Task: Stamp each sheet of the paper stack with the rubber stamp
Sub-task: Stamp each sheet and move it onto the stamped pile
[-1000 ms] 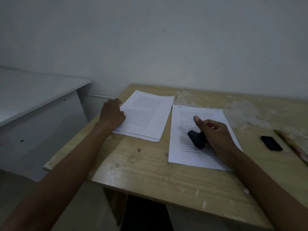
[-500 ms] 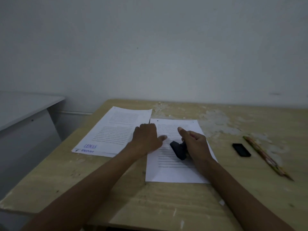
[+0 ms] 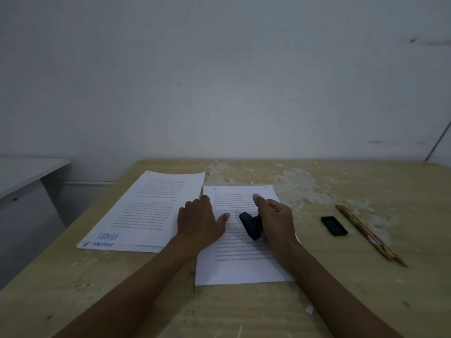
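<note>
Two piles of printed paper lie on the wooden table (image 3: 244,313). The left pile (image 3: 151,206) carries a blue "LUNAS" stamp mark at its bottom left corner. The right paper stack (image 3: 244,264) lies in front of me, its bottom margin blank. My left hand (image 3: 199,223) rests flat on that stack's left edge, fingers spread. My right hand (image 3: 275,219) holds the black rubber stamp (image 3: 250,224) tilted, just above the middle of the top sheet.
A small black ink pad (image 3: 333,225) lies to the right of the stack, with a striped pencil (image 3: 368,234) beyond it. A white desk (image 3: 26,172) stands to the left. The wall runs directly behind the table.
My left hand left the stamped pile and moved right onto the right stack's left edge. The right hand kept the stamp over the same sheet. The camera view shifted right.
</note>
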